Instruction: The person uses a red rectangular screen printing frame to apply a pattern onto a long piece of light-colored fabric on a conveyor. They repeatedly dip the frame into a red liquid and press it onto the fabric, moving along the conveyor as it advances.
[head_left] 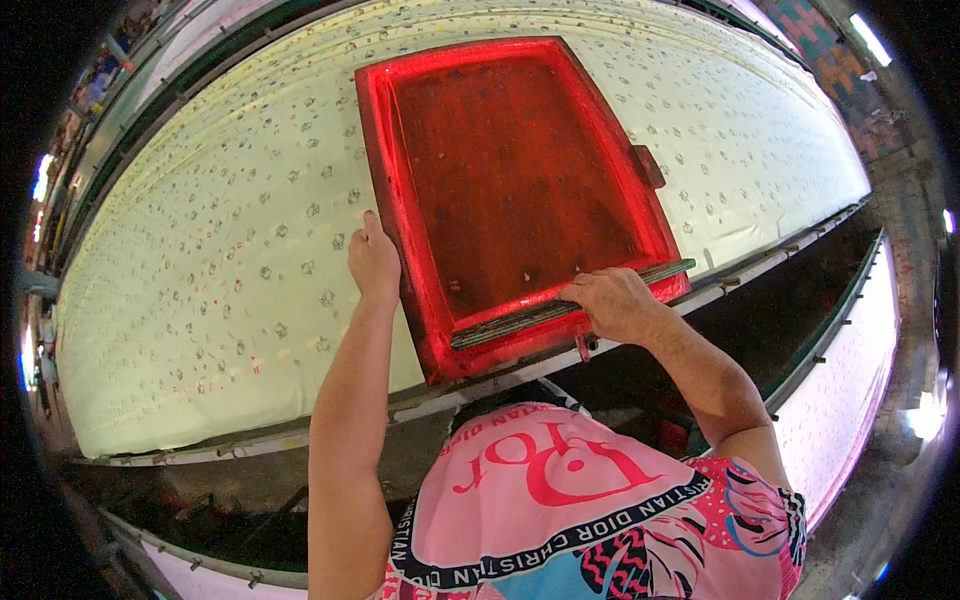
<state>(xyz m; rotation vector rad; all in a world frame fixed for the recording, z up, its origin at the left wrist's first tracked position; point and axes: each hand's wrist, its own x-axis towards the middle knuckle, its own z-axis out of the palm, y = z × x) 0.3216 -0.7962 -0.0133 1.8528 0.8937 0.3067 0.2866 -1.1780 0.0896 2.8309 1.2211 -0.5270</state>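
Note:
A red-inked screen printing frame (418,262) lies on the pale, patterned cloth (240,240), its mesh (510,160) dark red. My left hand (375,258) is closed at the frame's left side rail, thumb pointing away from me; the frame side hides some of its fingers. Across the near end of the frame lies a long, thin squeegee (510,325), its right end jutting over the right rail. My right hand (615,302) grips this squeegee near its middle from above, with the fingertips curled over the far side.
The cloth covers a long table with a metal rail (715,292) along its near edge. A small block (649,166) sticks out of the frame's right side. Behind me to the right stands another pale table (850,370), across a dark gap. A tiled floor (830,50) shows at far right.

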